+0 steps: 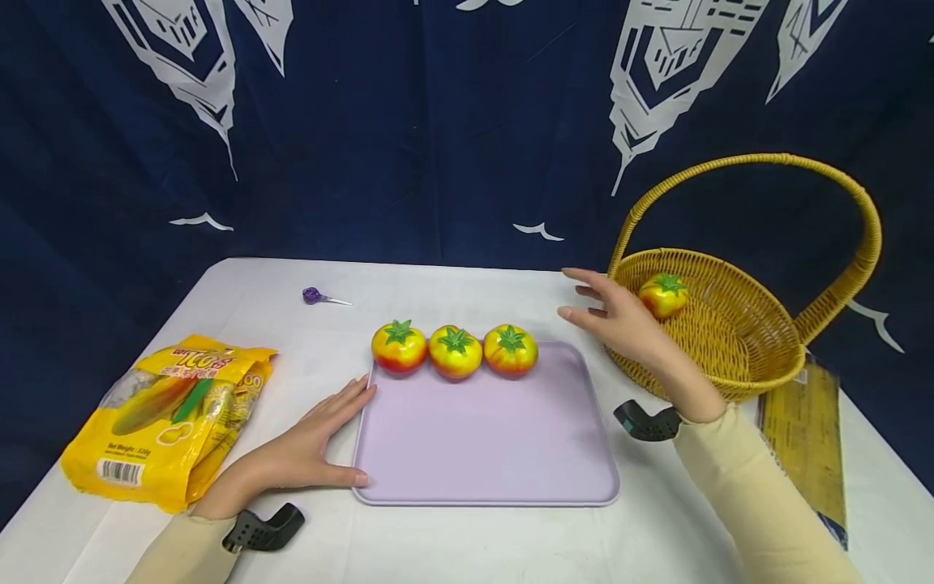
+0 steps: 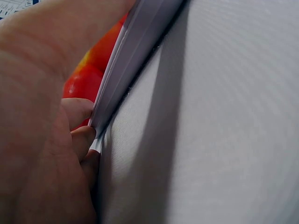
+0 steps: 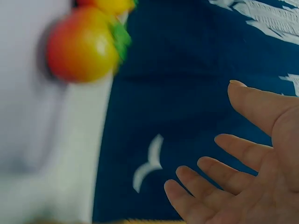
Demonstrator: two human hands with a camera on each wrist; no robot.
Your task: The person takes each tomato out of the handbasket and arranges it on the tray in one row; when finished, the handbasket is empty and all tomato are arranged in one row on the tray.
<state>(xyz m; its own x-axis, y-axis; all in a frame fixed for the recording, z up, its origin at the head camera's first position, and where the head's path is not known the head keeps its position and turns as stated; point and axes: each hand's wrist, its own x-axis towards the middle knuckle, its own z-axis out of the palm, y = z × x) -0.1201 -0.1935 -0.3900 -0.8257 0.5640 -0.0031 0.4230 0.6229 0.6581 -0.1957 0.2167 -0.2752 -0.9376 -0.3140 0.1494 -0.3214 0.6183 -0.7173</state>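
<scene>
A pale purple tray (image 1: 489,438) lies on the white table, with three red-and-yellow tomatoes (image 1: 456,355) in a row along its back edge, each topped by green leaves. My left hand (image 1: 314,446) rests against the tray's left side, thumb and fingertips at the rim; the left wrist view shows the fingers touching the tray edge (image 2: 117,70). Raised beyond the tray's back right corner, my right hand (image 1: 620,320) has its fingers spread and holds nothing, just left of the wicker basket (image 1: 737,332). Inside that basket is another tomato (image 1: 662,297).
A yellow bag with a mango picture (image 1: 168,422) stands left of my left forearm. Toward the back left lies a purple-wrapped lollipop (image 1: 312,295). A flat yellow-brown packet (image 1: 806,446) is beside the basket, whose tall handle (image 1: 784,160) arches up. A dark blue curtain (image 1: 423,162) hangs behind.
</scene>
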